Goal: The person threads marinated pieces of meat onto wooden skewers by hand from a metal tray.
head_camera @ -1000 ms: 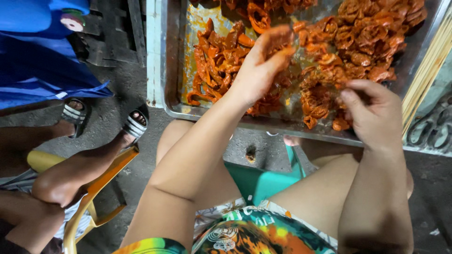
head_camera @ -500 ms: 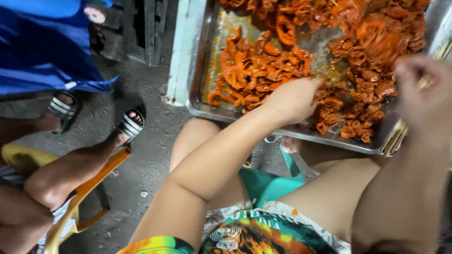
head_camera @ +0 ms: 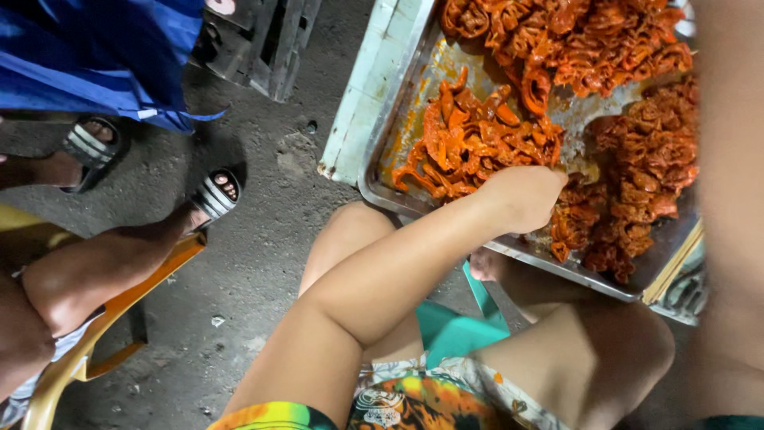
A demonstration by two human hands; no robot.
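Left hand (head_camera: 521, 195) curled down into orange meat pieces (head_camera: 477, 139) near the metal tray's (head_camera: 382, 171) front edge; grip hidden, can't tell. Right forearm blurred at right, hand unseen.

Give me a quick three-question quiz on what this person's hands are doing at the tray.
1. True or false: the left hand rests on the orange marinated meat pieces in the metal tray.
2. What lies at the tray's right edge? A) bamboo skewers B) a knife
3. Is the right hand's grip visible?

Key: 1 true; 2 A; 3 no, only a blurred forearm shows.
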